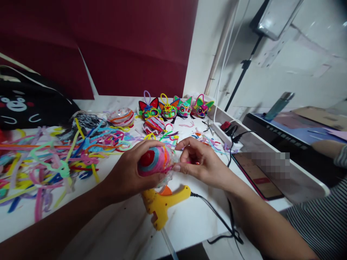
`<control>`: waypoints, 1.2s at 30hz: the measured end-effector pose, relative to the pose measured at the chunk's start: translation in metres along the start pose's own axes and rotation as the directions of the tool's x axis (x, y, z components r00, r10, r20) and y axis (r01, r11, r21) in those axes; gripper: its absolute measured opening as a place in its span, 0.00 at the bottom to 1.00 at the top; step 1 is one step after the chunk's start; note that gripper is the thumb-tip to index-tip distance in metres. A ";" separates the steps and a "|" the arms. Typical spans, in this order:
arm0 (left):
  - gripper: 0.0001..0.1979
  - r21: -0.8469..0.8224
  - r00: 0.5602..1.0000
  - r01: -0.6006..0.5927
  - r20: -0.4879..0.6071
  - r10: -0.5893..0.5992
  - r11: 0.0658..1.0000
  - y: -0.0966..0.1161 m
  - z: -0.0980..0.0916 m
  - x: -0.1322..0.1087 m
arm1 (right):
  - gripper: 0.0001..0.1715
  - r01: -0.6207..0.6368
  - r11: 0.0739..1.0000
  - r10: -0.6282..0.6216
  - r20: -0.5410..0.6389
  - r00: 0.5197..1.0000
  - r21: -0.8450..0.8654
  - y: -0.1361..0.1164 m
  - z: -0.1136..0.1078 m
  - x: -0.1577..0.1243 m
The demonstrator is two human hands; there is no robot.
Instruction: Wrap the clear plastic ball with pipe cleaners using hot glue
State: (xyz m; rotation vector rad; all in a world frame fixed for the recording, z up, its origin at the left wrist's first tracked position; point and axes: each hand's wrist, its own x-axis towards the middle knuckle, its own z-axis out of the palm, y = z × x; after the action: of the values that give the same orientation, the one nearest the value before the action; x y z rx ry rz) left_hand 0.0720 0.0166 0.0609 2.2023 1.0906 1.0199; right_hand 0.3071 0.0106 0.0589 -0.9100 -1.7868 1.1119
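Observation:
My left hand (123, 171) is wrapped round a rounded ball covered in coloured pipe cleaners (158, 159), with a red spot, blue and pink rings, and clear plastic showing on its right side. My right hand (202, 162) is at that side, thumb and fingers pinched by the ball's edge. A bit of pink shows in its curled fingers, but what they hold is too small to make out. Just below the ball, a yellow hot glue gun (162, 207) lies on the white table, a clear glue stick (168, 243) sticking out of its back end.
Loose pipe cleaners (56, 166) pile up at left. Several cat-like ornaments (169, 109) stand at the back beside wrapped balls (121, 117). At right are a power strip (223, 135), a phone (258, 177), black cables (230, 216) and another person's striped sleeve (322, 216).

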 end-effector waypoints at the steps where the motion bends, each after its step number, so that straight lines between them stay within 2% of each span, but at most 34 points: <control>1: 0.27 -0.008 1.000 0.005 0.006 -0.005 1.000 0.000 0.000 0.000 | 0.21 0.070 0.994 -0.072 -0.016 0.997 -0.086 0.000 -0.001 -0.001; 3: 0.27 -0.031 1.000 0.024 0.020 -0.023 0.999 0.000 0.001 0.000 | 0.12 0.217 0.949 -0.227 -0.018 0.974 -0.229 -0.001 -0.002 -0.001; 5: 0.27 -0.054 0.999 0.039 0.025 -0.037 0.998 -0.001 0.001 0.000 | 0.10 0.320 0.902 -0.335 0.000 0.942 -0.290 -0.001 -0.003 0.000; 13: 0.26 -0.079 0.998 0.039 0.042 -0.036 0.996 0.000 0.002 -0.002 | 0.06 0.356 0.892 -0.372 -0.003 0.928 -0.278 0.000 0.000 0.002; 17: 0.27 -0.049 0.998 0.023 0.067 -0.020 0.999 0.000 0.003 -0.004 | 0.04 0.312 0.918 -0.327 -0.022 0.945 -0.244 0.000 0.003 0.000; 22: 0.26 -0.036 0.993 -0.036 0.113 0.040 0.999 0.002 0.003 -0.005 | 0.05 0.193 0.966 -0.199 -0.014 0.980 -0.174 -0.004 0.003 -0.002; 24: 0.25 -0.043 0.987 -0.018 0.157 0.025 0.999 0.003 0.003 -0.004 | 0.05 0.133 0.981 -0.132 0.015 0.991 -0.143 -0.006 0.001 -0.002; 27: 0.24 -0.052 0.974 0.034 0.225 -0.022 0.998 0.004 0.002 -0.003 | 0.05 0.068 0.993 -0.056 0.123 0.991 -0.099 -0.006 -0.005 -0.002; 30: 0.26 -0.061 0.968 0.067 0.248 -0.050 0.996 0.003 0.001 -0.004 | 0.03 0.066 0.994 -0.049 0.193 0.980 -0.083 -0.006 -0.010 0.000; 36: 0.27 -0.091 0.959 0.024 0.283 0.003 0.996 -0.003 -0.002 -0.005 | 0.01 0.065 0.997 -0.054 0.207 0.977 -0.043 -0.006 -0.009 0.000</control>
State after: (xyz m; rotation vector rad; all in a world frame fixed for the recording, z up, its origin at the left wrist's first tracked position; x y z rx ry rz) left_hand 0.0669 0.0142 0.0576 2.1809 0.9055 0.7069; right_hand 0.3145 0.0112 0.0672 -0.7877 -2.0049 1.1629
